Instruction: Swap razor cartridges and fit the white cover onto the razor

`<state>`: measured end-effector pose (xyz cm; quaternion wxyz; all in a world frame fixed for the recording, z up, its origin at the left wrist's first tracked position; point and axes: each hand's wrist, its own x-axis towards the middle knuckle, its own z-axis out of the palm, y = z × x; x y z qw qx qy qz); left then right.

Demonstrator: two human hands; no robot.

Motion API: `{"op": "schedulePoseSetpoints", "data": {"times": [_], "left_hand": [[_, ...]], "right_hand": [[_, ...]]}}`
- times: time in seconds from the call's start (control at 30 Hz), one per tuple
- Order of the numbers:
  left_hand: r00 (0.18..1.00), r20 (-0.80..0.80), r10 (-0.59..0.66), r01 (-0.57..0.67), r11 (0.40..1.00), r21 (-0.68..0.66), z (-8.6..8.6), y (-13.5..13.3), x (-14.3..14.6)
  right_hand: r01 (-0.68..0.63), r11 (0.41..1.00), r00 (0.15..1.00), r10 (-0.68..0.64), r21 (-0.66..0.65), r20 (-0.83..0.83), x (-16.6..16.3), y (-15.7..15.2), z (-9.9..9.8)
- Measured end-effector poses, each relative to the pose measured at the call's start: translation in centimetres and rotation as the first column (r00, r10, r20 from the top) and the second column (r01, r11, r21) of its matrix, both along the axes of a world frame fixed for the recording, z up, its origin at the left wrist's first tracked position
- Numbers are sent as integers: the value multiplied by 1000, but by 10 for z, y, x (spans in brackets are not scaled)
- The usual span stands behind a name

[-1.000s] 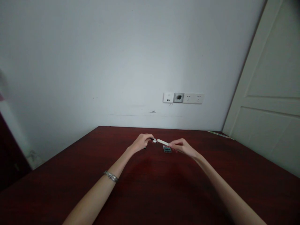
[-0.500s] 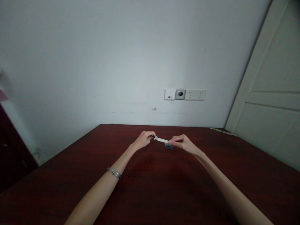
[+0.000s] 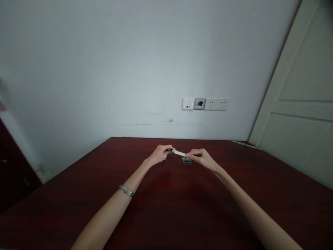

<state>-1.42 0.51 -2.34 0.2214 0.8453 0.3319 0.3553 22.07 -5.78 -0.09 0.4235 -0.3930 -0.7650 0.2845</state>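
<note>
Both my arms reach out over a dark red wooden table (image 3: 169,208). My left hand (image 3: 160,155), with a silver bracelet (image 3: 126,190) on its wrist, is closed on a small dark piece at the left end of a thin white stick-like object (image 3: 179,152). My right hand (image 3: 201,158) pinches the right end of the same white object. The two ends meet between my hands, just above the table. A small teal and clear case (image 3: 186,160) lies on the table right under my right fingertips.
A white wall stands behind the table, with a row of sockets (image 3: 205,103). A white door (image 3: 299,114) is at the right. A thin flat item (image 3: 246,144) lies at the table's far right corner. Dark furniture (image 3: 13,173) shows at the left.
The white object and the small piece in my left hand, apart a second ago, have come together. My hands have drawn closer.
</note>
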Motion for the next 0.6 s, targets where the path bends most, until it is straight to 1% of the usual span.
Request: {"op": "schedulePoseSetpoints", "data": {"times": [0.1,0.2,0.27,0.33,0.47,0.6], "left_hand": [[998,60,9,-4,997,-80,0,0,2],[990,140,9,21,978,-210,-2,0,5],[984,176,-14,67,951,-303,-5,-1,8],[981,186,-47,113,924,-364,-7,-3,12],[981,172,-87,149,909,-389,-10,-8,19],[980,166,-110,169,901,-400,-8,-12,20]], "right_hand": [[66,997,998,-66,31,-8,10,9,-7],[158,985,987,-156,73,-26,20,16,-13],[206,971,979,-202,121,-38,18,16,-14],[224,957,975,-219,182,-46,11,11,-12],[210,933,977,-213,293,-25,-7,1,-6],[249,903,964,-267,351,4,-3,4,-7]]}}
